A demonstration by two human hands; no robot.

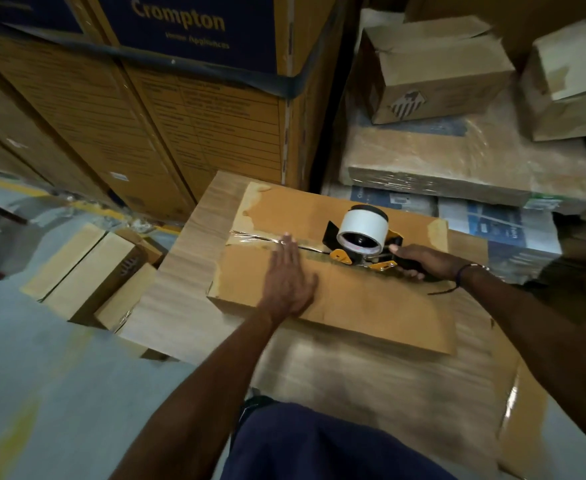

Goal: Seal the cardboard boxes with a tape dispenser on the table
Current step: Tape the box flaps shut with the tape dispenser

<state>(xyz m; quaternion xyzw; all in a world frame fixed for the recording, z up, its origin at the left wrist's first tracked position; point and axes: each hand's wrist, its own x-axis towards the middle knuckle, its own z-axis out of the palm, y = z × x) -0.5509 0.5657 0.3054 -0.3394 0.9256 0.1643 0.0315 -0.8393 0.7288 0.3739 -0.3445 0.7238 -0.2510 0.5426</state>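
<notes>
Tall stacked cartons [187,133], one printed "Crompton", stand directly behind the desk [180,289]. Film-wrapped flat packs [457,161] with loose cartons [433,71] on top sit to the right. Small boxes [87,275] lie on the floor [42,393] at left. The cardboard box [336,292] lies flat on the desk, with clear tape over the left part of its centre seam. The left hand [289,278] rests flat on the lid, fingers straight, fingertips at the taped seam. The right hand [423,261] has its grip wrapped round the handle of the tape dispenser [362,237], which sits on the seam, roll upward.
</notes>
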